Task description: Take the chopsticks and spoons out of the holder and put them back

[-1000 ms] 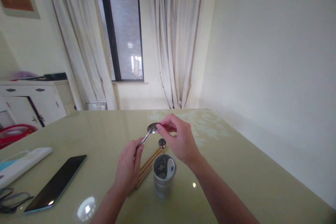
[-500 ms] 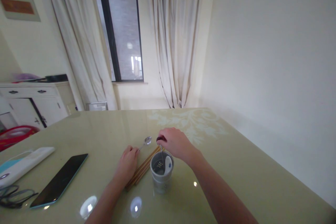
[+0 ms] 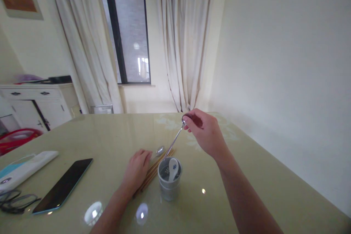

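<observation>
My right hand (image 3: pixel 205 129) pinches a long metal spoon (image 3: pixel 175 139) by its bowl end, the handle slanting down to the far rim of a grey cup (image 3: pixel 169 188). Inside the cup leans a white ceramic spoon (image 3: pixel 173 168) with a blue mark; holes show in the cup's bottom. My left hand (image 3: pixel 138 166) rests on the table left of the cup, fingers closed round the handle of a second metal spoon (image 3: pixel 160 150), whose bowl points away to the right. Several wooden chopsticks (image 3: pixel 149 178) lie between my left hand and the cup.
A dark-screened phone or tablet (image 3: pixel 64 184) lies at the left of the glossy table (image 3: pixel 246 190). Beyond it are a white power strip-like object (image 3: pixel 35 166) and black cables (image 3: pixel 16 202). A wall (image 3: pixel 287 80) runs along the right side.
My right hand has moved up and to the right, drawing the long metal spoon up out of the cup. My left hand has shifted slightly right with its spoon.
</observation>
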`<state>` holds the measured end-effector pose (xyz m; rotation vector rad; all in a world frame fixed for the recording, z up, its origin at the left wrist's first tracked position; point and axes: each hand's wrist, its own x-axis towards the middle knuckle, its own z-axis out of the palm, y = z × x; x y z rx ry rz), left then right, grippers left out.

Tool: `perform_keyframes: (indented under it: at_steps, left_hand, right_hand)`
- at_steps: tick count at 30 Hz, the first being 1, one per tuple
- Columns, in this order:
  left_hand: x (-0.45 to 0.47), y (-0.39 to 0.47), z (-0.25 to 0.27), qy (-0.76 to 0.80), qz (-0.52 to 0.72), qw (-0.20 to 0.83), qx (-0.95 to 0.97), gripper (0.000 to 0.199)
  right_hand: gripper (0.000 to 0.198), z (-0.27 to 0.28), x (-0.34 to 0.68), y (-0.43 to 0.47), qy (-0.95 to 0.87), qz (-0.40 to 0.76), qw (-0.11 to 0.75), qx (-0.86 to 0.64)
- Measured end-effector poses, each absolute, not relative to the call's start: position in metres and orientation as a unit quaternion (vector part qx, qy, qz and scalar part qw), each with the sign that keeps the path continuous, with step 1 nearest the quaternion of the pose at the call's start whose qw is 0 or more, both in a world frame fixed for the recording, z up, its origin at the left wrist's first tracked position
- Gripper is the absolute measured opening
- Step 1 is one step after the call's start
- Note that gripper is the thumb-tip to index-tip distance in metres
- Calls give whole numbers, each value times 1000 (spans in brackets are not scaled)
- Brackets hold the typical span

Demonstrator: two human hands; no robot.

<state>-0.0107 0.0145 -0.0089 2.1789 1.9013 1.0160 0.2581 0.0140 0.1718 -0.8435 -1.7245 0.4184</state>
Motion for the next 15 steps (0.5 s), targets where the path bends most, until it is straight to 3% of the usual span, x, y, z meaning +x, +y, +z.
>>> perform_keyframes:
  at_steps: [6, 15]
  left_hand:
    - [2, -8, 18, 525, 527, -11, 668, 45]
    - [22, -21, 13, 414, 571, -60, 706, 42]
  right_hand:
    - [8, 157, 233, 14, -757, 175, 519, -356]
    - [5, 159, 215, -7, -704, 171, 609, -325]
